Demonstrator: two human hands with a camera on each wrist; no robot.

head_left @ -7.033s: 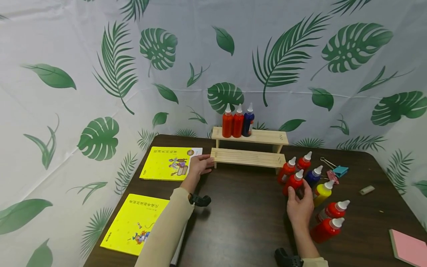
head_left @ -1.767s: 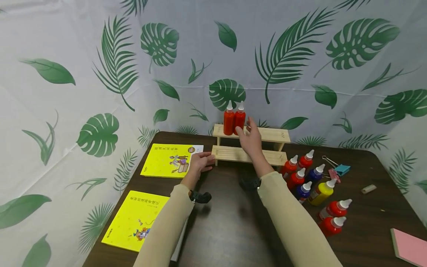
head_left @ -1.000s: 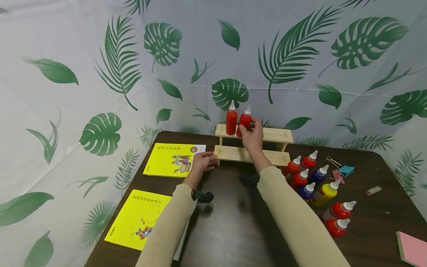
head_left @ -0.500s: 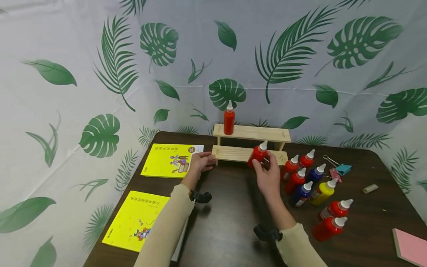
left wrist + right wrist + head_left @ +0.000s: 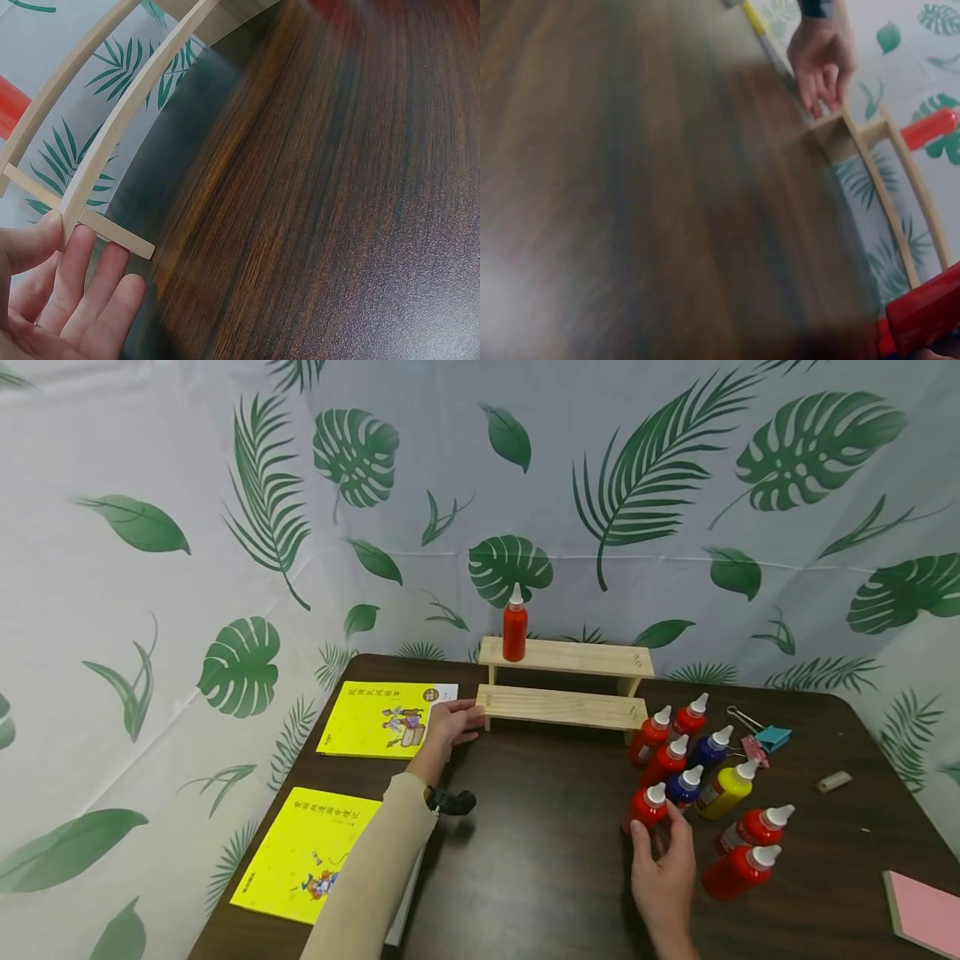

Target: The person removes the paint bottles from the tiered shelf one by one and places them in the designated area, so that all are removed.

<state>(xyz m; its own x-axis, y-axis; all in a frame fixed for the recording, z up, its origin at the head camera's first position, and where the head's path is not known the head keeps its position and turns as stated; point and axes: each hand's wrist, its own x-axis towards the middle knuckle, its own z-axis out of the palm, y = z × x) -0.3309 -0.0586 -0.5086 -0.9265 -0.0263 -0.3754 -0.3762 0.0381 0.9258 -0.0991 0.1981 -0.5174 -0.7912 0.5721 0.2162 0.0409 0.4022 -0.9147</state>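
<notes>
A two-tier wooden shelf [image 5: 558, 706] stands at the back of the dark table. My left hand [image 5: 447, 731] pinches the left end of its lower board, thumb on one side and fingers on the other, as the left wrist view shows. On the upper board one red paint bottle [image 5: 515, 631] stands upright near the left end. My right hand [image 5: 666, 872] grips another red paint bottle [image 5: 643, 814] between thumb and fingers, right of the table's middle. That bottle is close beside a blue paint bottle [image 5: 682, 791]; whether its base touches the table is hidden.
Several other paint bottles crowd the right side, among them a yellow one [image 5: 725, 791] and a red one [image 5: 735, 874]. Beyond them lie binder clips [image 5: 772, 739], a small pale block [image 5: 833, 782] and a pink pad [image 5: 926, 910]. Yellow books [image 5: 307, 852] lie on the left.
A blue bottle went from the upper board to the right-hand group. My right hand then took a red bottle off the board and carried it right and nearer. The left hand stayed.
</notes>
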